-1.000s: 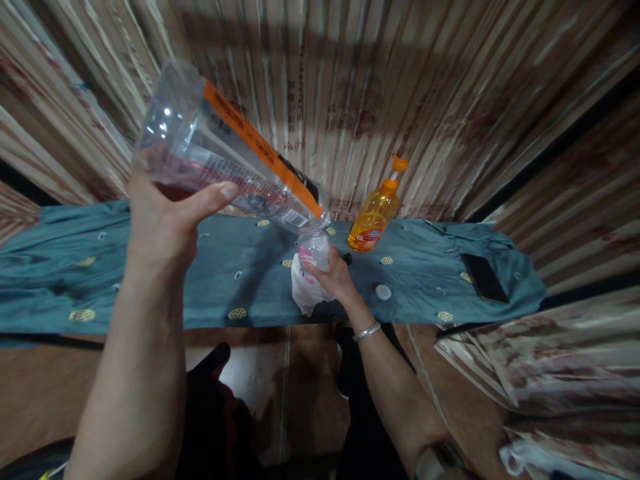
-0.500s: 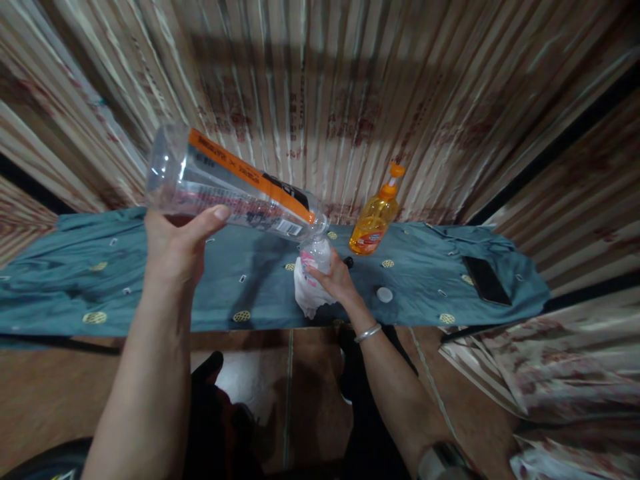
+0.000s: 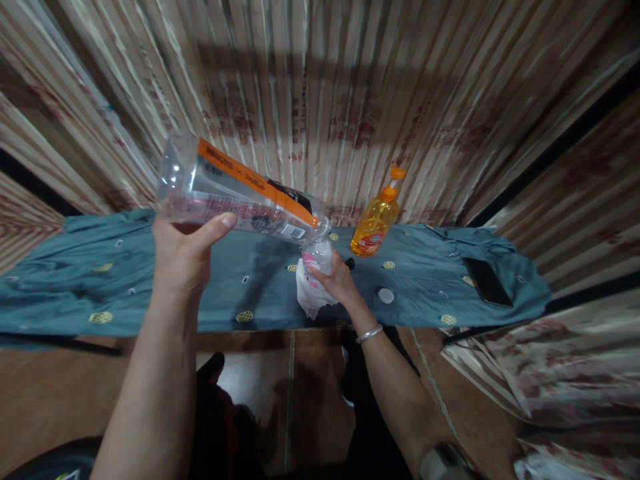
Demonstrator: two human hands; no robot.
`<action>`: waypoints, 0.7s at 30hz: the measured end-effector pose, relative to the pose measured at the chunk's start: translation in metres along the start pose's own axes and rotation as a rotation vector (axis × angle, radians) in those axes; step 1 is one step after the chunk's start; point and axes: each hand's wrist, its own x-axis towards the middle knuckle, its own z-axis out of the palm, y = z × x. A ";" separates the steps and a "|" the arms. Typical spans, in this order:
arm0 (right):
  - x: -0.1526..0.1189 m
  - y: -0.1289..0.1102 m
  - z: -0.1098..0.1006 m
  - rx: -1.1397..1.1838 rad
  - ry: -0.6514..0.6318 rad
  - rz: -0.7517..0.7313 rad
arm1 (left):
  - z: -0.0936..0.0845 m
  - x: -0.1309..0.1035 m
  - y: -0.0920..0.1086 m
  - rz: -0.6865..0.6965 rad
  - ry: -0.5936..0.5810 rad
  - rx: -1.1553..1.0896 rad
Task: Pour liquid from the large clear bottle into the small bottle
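Note:
A large clear bottle [image 3: 245,193] with an orange and black label is tilted, its neck down to the right. Around its lower side near the base, my left hand [image 3: 187,247] is closed. Its mouth meets the top of a small clear bottle [image 3: 319,255], which stands upright over the cloth with pink print on it. My right hand [image 3: 337,279] is wrapped round this small bottle. White crumpled material [image 3: 311,293] lies around the small bottle's lower part. Whether any liquid is passing between the mouths is too small to tell.
An orange pump bottle [image 3: 373,227] stands behind my right hand. Right of that hand are a small black object [image 3: 351,264] and a white disc [image 3: 385,295]. A black phone [image 3: 487,281] lies on the teal cloth [image 3: 420,280] at the right. Striped curtains hang behind.
The large bottle and my left hand have shifted slightly right and down at the base end, so the bottle looks a little less steep. My right hand keeps its hold on the small bottle.

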 end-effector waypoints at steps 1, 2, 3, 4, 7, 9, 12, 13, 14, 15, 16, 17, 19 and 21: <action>0.000 0.000 0.000 -0.002 0.000 -0.001 | 0.000 0.000 0.000 0.003 -0.003 -0.003; 0.000 0.001 0.000 -0.004 0.001 -0.002 | 0.000 -0.001 0.001 0.006 -0.008 0.001; 0.000 0.001 0.001 -0.007 0.004 -0.004 | 0.000 -0.001 0.001 0.012 -0.010 0.009; 0.000 0.002 0.001 -0.011 0.008 -0.005 | 0.000 -0.001 0.001 0.017 -0.009 0.019; 0.000 0.002 0.001 -0.022 0.013 0.002 | 0.000 -0.001 0.001 0.025 0.002 0.039; 0.000 0.001 0.001 -0.017 0.007 0.006 | 0.000 -0.002 0.002 0.030 -0.005 0.043; 0.000 -0.001 -0.001 -0.008 -0.001 0.009 | -0.001 -0.003 0.002 0.035 -0.025 0.052; 0.000 -0.001 -0.001 -0.008 -0.001 0.012 | -0.001 -0.003 0.002 0.033 -0.027 0.054; 0.000 -0.001 -0.001 -0.009 -0.001 0.014 | -0.002 -0.003 0.002 0.034 -0.026 0.052; 0.000 -0.001 -0.002 -0.010 -0.001 0.019 | -0.002 -0.004 0.002 0.039 -0.024 0.048; 0.000 -0.001 -0.002 -0.009 -0.003 0.022 | -0.002 -0.004 0.001 0.047 -0.025 0.042; 0.000 -0.002 -0.002 -0.005 -0.005 0.023 | -0.002 -0.004 0.001 0.057 -0.027 0.034; 0.000 -0.002 -0.002 0.002 -0.006 0.022 | -0.002 -0.004 0.000 0.080 -0.034 0.022; 0.000 -0.003 -0.002 0.002 -0.003 0.027 | -0.003 -0.004 -0.001 0.086 -0.038 0.021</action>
